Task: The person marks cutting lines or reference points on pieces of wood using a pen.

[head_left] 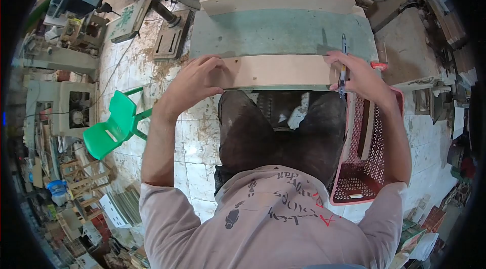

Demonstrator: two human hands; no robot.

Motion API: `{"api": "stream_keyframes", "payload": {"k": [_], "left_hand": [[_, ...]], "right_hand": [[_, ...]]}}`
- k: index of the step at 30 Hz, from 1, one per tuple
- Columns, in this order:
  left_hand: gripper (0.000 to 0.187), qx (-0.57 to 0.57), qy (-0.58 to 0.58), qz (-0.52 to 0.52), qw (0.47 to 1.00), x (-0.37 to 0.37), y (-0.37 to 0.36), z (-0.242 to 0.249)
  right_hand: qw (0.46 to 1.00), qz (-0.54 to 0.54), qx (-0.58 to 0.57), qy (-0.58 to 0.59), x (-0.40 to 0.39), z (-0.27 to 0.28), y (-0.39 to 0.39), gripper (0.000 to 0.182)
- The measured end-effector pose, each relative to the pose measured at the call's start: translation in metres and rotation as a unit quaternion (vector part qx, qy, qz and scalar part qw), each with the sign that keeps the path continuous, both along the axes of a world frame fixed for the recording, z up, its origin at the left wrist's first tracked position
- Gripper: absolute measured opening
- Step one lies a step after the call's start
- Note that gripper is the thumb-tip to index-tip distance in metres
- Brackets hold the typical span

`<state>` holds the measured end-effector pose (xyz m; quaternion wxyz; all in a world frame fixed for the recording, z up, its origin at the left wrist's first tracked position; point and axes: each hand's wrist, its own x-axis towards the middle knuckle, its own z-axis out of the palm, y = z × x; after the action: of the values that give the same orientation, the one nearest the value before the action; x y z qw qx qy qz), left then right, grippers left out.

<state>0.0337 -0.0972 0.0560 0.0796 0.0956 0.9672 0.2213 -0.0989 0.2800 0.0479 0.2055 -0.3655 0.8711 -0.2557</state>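
Note:
A pale wooden board point(283, 70) lies flat along the near edge of a greenish work table point(263, 31), with small dark spots near its left part. My left hand point(200, 79) grips the board's left end, thumb at the near edge and fingers over the far edge. At the other end my right hand point(357, 74) closes on the board in the same way. A pen point(343, 61) is also held in the right hand, pointing away from me across the table. Parts of the board's ends are hidden under the hands.
Another wooden board point(278, 2) stands along the table's far edge. A red perforated crate point(354, 178) is by my right leg, and a green plastic chair point(114, 125) stands on the left. A drill press base point(172, 36) is on the tiled floor.

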Motion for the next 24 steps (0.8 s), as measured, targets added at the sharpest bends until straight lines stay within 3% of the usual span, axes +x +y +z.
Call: {"api": "stream_keyframes", "payload": {"k": [3, 16, 18, 22, 24], "left_hand": [[0.049, 0.015, -0.024, 0.014, 1.0, -0.002, 0.001, 0.003], [0.043, 0.009, 0.002, -0.013, 1.0, -0.002, -0.004, -0.003], [0.043, -0.008, 0.007, -0.005, 1.0, -0.002, -0.002, -0.003], [0.041, 0.01, 0.037, -0.026, 0.999, 0.0, -0.005, -0.004], [0.043, 0.053, 0.019, -0.005, 0.998, 0.0, -0.003, -0.003]], "right_hand": [[0.996, 0.045, -0.042, 0.061, -0.004, -0.006, -0.001, 0.052], [0.996, 0.05, -0.029, 0.068, -0.007, -0.002, -0.001, 0.053], [0.998, 0.019, 0.05, 0.037, -0.006, 0.004, -0.003, 0.056], [0.998, 0.001, 0.058, 0.018, -0.005, 0.004, -0.004, 0.057], [0.996, 0.023, -0.051, 0.066, -0.005, -0.009, 0.002, 0.053]]}}
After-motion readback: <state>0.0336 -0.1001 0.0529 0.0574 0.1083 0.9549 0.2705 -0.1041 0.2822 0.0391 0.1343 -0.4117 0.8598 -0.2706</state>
